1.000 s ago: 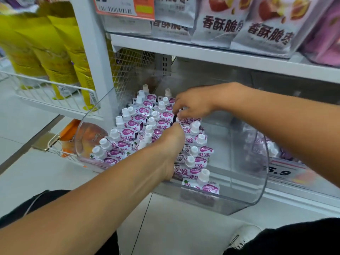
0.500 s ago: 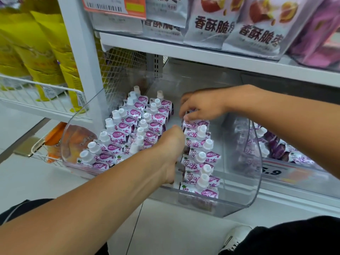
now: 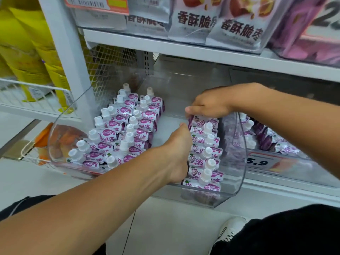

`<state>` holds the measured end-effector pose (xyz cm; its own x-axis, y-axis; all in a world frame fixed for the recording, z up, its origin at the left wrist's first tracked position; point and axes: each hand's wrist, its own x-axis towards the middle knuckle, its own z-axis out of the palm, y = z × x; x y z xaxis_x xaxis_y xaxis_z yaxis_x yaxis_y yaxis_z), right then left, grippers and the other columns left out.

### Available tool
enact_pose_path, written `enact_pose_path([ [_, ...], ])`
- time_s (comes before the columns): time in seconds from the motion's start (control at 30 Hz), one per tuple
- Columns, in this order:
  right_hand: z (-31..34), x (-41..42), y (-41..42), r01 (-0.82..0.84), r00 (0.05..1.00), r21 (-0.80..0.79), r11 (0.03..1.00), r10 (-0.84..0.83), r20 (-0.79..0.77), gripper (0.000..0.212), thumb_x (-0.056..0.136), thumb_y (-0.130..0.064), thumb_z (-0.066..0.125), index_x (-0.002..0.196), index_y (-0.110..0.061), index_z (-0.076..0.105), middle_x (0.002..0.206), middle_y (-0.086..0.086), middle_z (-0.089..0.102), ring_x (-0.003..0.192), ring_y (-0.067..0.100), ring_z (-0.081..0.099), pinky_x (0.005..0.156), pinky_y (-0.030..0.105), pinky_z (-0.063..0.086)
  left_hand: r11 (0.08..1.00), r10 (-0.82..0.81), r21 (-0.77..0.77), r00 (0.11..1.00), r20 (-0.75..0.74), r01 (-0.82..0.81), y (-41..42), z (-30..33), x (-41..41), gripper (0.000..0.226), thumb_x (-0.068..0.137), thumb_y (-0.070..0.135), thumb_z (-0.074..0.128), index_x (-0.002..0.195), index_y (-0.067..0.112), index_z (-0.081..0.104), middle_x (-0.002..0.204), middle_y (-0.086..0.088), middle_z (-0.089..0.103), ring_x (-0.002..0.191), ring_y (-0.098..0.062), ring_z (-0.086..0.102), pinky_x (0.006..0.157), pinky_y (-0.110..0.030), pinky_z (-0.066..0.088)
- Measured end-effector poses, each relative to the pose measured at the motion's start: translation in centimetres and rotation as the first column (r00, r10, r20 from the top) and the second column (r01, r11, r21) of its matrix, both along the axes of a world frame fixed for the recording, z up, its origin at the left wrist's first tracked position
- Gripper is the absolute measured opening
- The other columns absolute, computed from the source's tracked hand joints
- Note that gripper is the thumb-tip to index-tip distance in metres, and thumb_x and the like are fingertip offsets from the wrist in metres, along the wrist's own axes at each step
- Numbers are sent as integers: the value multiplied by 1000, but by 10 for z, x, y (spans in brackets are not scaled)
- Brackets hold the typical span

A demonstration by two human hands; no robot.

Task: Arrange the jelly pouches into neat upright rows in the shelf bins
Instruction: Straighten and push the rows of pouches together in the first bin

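Clear shelf bin (image 3: 239, 153) seen on lower shelf. Two upright rows of purple-and-white jelly pouches (image 3: 117, 133) ranged along bin's left side. Third row (image 3: 206, 155) stood along right wall, caps up, bare bin floor between.

Left hand (image 3: 176, 153) pressed flat against third row's left flank, fingers hidden behind palm; grip could not be told. Right hand (image 3: 207, 104) curled over rearmost pouch (image 3: 198, 119) of that row, fingers and thumb pinched on its top edge.

More pouches (image 3: 265, 137) lay jumbled in neighbouring bin at right.
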<state>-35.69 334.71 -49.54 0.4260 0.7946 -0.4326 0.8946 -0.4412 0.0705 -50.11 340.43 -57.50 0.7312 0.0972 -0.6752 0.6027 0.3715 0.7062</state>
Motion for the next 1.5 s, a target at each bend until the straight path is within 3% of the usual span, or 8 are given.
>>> enact_pose_path([
  [0.07, 6, -5, -18, 26, 998, 126, 992, -32, 45, 59, 102, -55, 21, 123, -20, 64, 125, 4, 65, 107, 21, 57, 99, 34, 43, 996, -9, 91, 999, 40, 5, 6, 8, -2, 63, 100, 61, 11, 114, 26, 62, 103, 4, 69, 94, -14, 63, 87, -31, 44],
  [0.3, -12, -34, -58, 171, 983, 747, 643, -164, -85, 62, 102, -45, 24, 103, -1, 68, 97, 13, 72, 96, 31, 65, 90, 42, 49, 922, 245, 278, 963, 117, -268, 36, 3, 31, 81, 86, 68, 20, 155, 26, 21, 163, 0, 15, 150, -21, 14, 120, -45, 9],
  [0.67, -20, -30, -54, 435, 895, 821, 369, -275, -351, 52, 107, -30, 33, 65, -3, 50, 54, 1, 40, 52, 18, 40, 59, 33, 33, 952, 72, 278, 978, 194, -125, -2, 1, 70, 84, 84, 79, 9, 149, 34, 35, 157, 2, 34, 141, -25, 36, 117, -47, 23],
  [0.87, -21, -26, -52, 446, 891, 805, 392, -281, -357, 53, 107, -33, 29, 110, 7, 64, 106, 26, 69, 102, 37, 63, 91, 46, 49, 974, -120, 211, 977, 175, 82, 8, 24, 50, 65, 102, 55, 1, 152, 26, 29, 148, 3, 42, 143, -17, 30, 100, -27, 33],
  [0.97, -19, -24, -55, 435, 898, 783, 444, -279, -341, 51, 107, -31, 30, 110, 7, 64, 108, 25, 68, 102, 37, 62, 91, 44, 48, 953, -192, 254, 977, 90, 163, 18, 26, 25, 63, 101, 55, 5, 155, 25, 16, 162, 4, 18, 150, -14, 13, 122, -43, 6],
  [1.1, -22, -25, -50, 437, 897, 756, 487, -296, -327, 41, 101, -24, 41, 102, 9, 66, 101, 26, 68, 97, 39, 62, 83, 41, 52, 974, -181, 152, 980, 84, 167, -10, 26, -5, 61, 98, 64, 10, 131, 34, 51, 120, -1, 61, 119, 2, 48, 107, -27, 36],
  [1.33, -17, -25, -51, 464, 880, 717, 520, -360, -309, 32, 92, -13, 44, 94, 2, 71, 94, 21, 72, 84, 32, 66, 76, 38, 56, 969, -246, 41, 961, 124, 243, -10, 36, -14, 59, 99, 63, 6, 132, 40, 49, 134, 7, 60, 119, -15, 55, 103, -36, 42],
  [1.5, -17, -23, -50, 461, 880, 718, 521, -371, -296, 31, 91, -12, 44, 93, 2, 71, 77, 13, 70, 70, 28, 62, 66, 27, 52, 975, -221, 21, 975, 31, 221, -6, 41, -21, 71, 95, 69, 7, 155, 32, 4, 163, 6, 4, 150, -16, 6, 121, -50, 0],
])
